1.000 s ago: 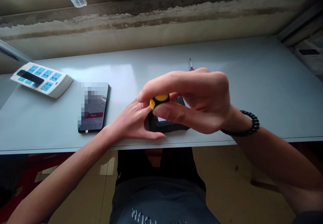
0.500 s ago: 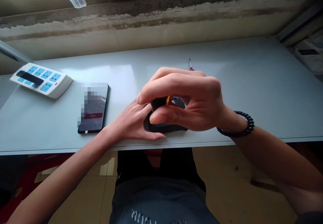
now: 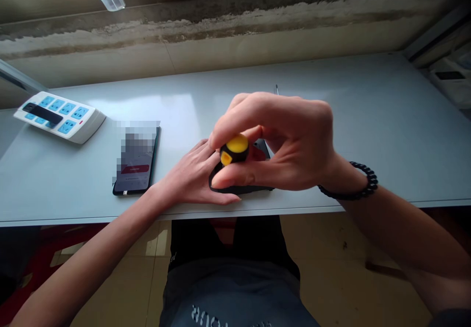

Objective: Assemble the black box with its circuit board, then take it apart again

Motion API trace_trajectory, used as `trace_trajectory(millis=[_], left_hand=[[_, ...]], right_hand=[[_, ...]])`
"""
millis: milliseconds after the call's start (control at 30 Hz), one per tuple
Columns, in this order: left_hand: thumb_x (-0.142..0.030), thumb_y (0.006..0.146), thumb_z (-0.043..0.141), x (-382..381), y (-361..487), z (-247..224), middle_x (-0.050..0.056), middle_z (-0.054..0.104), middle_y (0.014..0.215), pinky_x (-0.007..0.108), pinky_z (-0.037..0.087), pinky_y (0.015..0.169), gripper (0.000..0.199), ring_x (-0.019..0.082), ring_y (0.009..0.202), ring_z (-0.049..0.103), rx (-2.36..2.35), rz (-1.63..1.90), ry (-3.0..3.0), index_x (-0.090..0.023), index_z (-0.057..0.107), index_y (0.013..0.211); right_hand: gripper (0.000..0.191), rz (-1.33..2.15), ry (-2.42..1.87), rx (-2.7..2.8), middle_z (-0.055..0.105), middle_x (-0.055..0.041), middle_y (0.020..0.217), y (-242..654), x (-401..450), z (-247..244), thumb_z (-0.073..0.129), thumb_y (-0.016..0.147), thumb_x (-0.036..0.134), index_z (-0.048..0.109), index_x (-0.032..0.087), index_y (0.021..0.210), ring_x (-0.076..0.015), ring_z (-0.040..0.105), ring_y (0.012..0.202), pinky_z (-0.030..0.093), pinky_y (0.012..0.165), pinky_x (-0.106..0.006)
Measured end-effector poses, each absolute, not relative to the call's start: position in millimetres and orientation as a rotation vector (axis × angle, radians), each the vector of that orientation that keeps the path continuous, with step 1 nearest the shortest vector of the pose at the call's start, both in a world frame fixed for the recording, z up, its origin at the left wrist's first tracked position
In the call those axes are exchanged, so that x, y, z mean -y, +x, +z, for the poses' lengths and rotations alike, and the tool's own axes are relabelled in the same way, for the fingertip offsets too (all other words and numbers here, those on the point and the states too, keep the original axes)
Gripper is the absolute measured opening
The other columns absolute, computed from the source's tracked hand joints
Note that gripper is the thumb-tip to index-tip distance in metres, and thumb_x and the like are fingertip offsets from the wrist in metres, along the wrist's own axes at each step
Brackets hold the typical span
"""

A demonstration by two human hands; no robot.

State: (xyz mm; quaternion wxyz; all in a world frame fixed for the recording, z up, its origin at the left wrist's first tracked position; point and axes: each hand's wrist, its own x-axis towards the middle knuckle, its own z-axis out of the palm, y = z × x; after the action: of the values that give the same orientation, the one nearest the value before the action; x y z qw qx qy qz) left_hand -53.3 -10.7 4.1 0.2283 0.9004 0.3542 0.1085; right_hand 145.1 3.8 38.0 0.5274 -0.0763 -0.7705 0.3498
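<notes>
A black object lies on the table near its front edge, mostly hidden under my hands. My left hand rests against its left side, thumb and fingers spread around it. Above the object, my right hand pinches a yellow and black handle between thumb and fingers; the handle's round end faces up, and whatever lies below it is hidden. Behind my right hand, the thin metal shaft of another tool pokes out.
A phone lies left of my left hand. Farther left, a white power strip with blue sockets carries a black bar. The table's front edge runs just below my hands. A wall stands behind.
My right hand has turned and opened its curl slightly around the handle, so the yellow end now shows. It covers more of the tool behind. My left hand has stayed in place.
</notes>
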Motion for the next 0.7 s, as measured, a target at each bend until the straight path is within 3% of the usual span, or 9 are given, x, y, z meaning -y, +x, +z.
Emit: trace_trajectory(millis=[100,233,400,467,600,700], left_hand=[[-0.052,0.083,0.086,12.7,-52.7,5.7,0.019,0.051,0.159,0.053,0.040,0.126,0.088,0.042,0.149,0.048,-0.945,0.348,2.501,-0.013,0.048,0.153],[-0.052,0.084,0.084,11.6,-55.5,0.3,0.018,0.052,0.159,0.053,0.041,0.125,0.089,0.043,0.147,0.049,-0.901,0.390,2.520,-0.015,0.047,0.156],[-0.056,0.082,0.082,8.2,-57.7,-8.3,0.016,0.060,0.149,0.054,0.052,0.112,0.084,0.046,0.143,0.053,-0.918,0.397,2.519,-0.019,0.053,0.151],[-0.054,0.081,0.083,8.8,-56.5,-6.4,0.016,0.062,0.147,0.054,0.051,0.113,0.084,0.043,0.142,0.054,-0.924,0.372,2.520,-0.019,0.052,0.151],[-0.055,0.080,0.085,10.4,-54.7,1.3,0.016,0.066,0.135,0.054,0.049,0.114,0.074,0.040,0.133,0.059,-0.996,0.291,2.518,-0.016,0.058,0.137],[-0.059,0.081,0.085,10.1,-54.4,4.4,0.016,0.067,0.131,0.054,0.049,0.114,0.071,0.040,0.130,0.060,-1.004,0.264,2.513,-0.015,0.060,0.130]], right_hand=[[0.016,0.759,-0.172,1.829,0.071,-0.0012,0.095,143.6,-5.2,33.7,0.078,0.091,0.026,0.070,0.018,0.102,-0.0087,0.058,0.080,0.042,0.050,-0.021],[0.012,0.598,-0.188,1.921,0.072,0.0001,0.093,143.7,-5.0,36.0,0.073,0.096,0.028,0.074,0.018,0.103,-0.0073,0.060,0.081,0.054,0.070,-0.020],[0.040,0.783,-0.190,2.047,0.075,0.0004,0.104,151.2,-0.5,50.7,0.040,0.111,0.039,0.074,0.019,0.101,-0.0087,0.070,0.097,0.061,0.085,-0.023],[0.035,0.834,-0.253,2.072,0.076,0.0004,0.106,153.3,-0.8,52.0,0.044,0.109,0.039,0.074,0.022,0.104,-0.0094,0.072,0.096,0.062,0.081,-0.022],[0.013,0.764,-0.258,1.969,0.072,-0.0001,0.097,151.8,-1.5,46.0,0.069,0.097,0.029,0.072,0.018,0.104,-0.0074,0.065,0.081,0.054,0.059,-0.017],[0.016,0.807,-0.314,1.889,0.064,0.0022,0.089,149.3,1.4,42.8,0.077,0.091,0.026,0.066,0.016,0.094,-0.0052,0.054,0.073,0.044,0.049,-0.017]])
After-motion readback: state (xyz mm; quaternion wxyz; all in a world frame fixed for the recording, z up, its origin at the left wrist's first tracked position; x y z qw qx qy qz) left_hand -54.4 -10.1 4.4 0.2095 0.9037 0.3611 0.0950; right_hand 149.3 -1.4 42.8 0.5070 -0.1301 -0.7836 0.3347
